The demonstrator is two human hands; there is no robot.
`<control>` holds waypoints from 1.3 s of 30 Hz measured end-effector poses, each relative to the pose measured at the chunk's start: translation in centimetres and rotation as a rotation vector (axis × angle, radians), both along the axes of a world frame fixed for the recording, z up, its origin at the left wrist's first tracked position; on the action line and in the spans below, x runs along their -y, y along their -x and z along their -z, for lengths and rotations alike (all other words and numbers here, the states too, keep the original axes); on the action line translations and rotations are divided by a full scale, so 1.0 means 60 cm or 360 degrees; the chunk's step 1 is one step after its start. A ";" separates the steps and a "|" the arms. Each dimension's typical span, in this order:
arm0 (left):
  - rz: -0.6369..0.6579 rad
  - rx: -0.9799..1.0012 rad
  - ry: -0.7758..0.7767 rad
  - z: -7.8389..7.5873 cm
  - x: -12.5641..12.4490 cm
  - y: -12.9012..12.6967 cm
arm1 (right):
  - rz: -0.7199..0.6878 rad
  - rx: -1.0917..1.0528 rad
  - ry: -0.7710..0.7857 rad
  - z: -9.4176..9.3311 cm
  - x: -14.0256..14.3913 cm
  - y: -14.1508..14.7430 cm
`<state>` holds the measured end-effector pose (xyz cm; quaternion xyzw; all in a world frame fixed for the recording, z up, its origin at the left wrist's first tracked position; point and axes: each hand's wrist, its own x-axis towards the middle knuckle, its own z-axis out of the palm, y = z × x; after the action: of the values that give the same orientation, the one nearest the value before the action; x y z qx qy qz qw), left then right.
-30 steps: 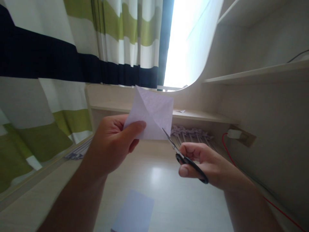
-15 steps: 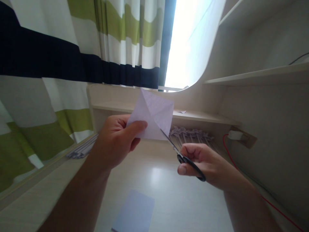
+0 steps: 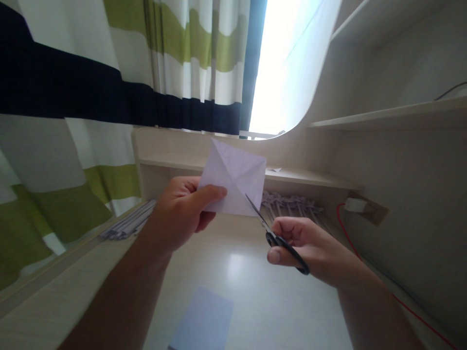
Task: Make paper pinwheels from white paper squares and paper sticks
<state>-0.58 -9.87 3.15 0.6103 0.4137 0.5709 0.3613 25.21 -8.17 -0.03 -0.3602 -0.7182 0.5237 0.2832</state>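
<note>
A square sheet of white paper (image 3: 239, 163) with crossing diagonal creases is held up above the desk. My left hand (image 3: 186, 201) pinches it at its left side, thumb on the near face and fingers behind. In my right hand (image 3: 302, 245) is a pair of scissors (image 3: 286, 247) with black handles, thumb and fingers in the loops. Their blades lie along the crease at the paper's lower right corner, tip pointing toward the centre. The blades look nearly closed; whether that crease is cut I cannot tell.
A stack of pale paper (image 3: 204, 318) lies on the desk (image 3: 251, 291). Rolled paper sticks (image 3: 127, 221) lie at the left, and several white paper pieces with stems (image 3: 292, 201) sit under the back shelf (image 3: 302, 177). At right, a white plug (image 3: 354, 204) trails a red cable (image 3: 348, 233).
My left hand and the paper have shifted slightly right and down, toward the scissors. My right hand and the scissors have barely moved.
</note>
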 end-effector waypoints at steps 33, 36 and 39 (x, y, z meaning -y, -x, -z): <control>0.0140 -0.0027 0.0102 0.010 -0.012 -0.005 | 0.0051 -0.0003 -0.0040 -0.004 -0.003 0.005; 0.0140 -0.0031 0.0105 0.010 -0.011 -0.005 | 0.0055 0.0002 -0.0034 -0.004 -0.002 0.006; 0.0130 -0.0048 0.0096 0.009 -0.011 -0.005 | 0.0069 0.0011 -0.0043 -0.004 -0.001 0.006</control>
<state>-0.28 -9.22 2.59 0.6239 0.4110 0.5337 0.3963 24.85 -8.10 0.22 -0.3738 -0.7182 0.5063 0.2968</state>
